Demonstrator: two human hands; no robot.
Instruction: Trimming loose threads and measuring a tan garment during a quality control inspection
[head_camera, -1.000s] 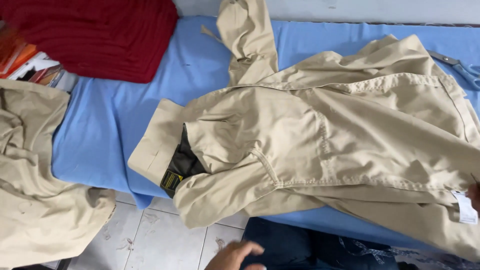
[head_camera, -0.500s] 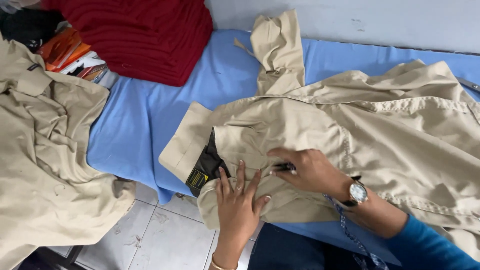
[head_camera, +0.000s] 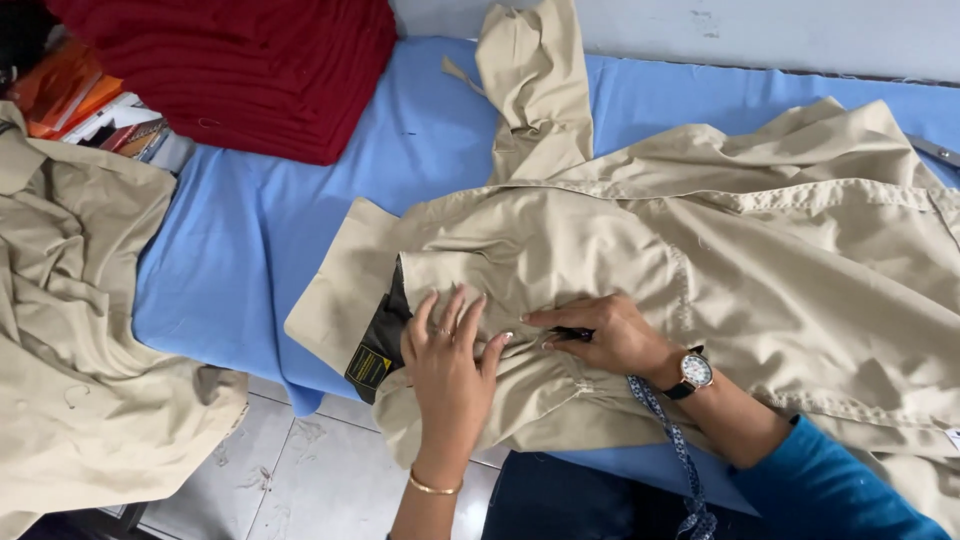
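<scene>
A beige jacket (head_camera: 700, 250) lies spread across a blue-covered table (head_camera: 260, 220), with a dark lining and a yellow label (head_camera: 368, 366) showing at its near left opening. My left hand (head_camera: 448, 362) lies flat on the jacket's front, fingers apart, just right of the lining. My right hand (head_camera: 610, 335), with a wristwatch (head_camera: 692, 372), pinches a small dark object (head_camera: 572, 333) against the fabric; what it is I cannot tell. A patterned blue strap (head_camera: 668, 440) hangs below my right wrist.
A stack of dark red folded cloth (head_camera: 250, 70) sits at the back left of the table. More beige garments (head_camera: 80, 330) are heaped at the left. Orange and white items (head_camera: 80, 100) lie at the far left. Tiled floor (head_camera: 300, 480) shows below the table edge.
One second ago my hands were off the jacket. Both have come onto its front by the dark lining and now rest there; the view has shifted closer and left.
</scene>
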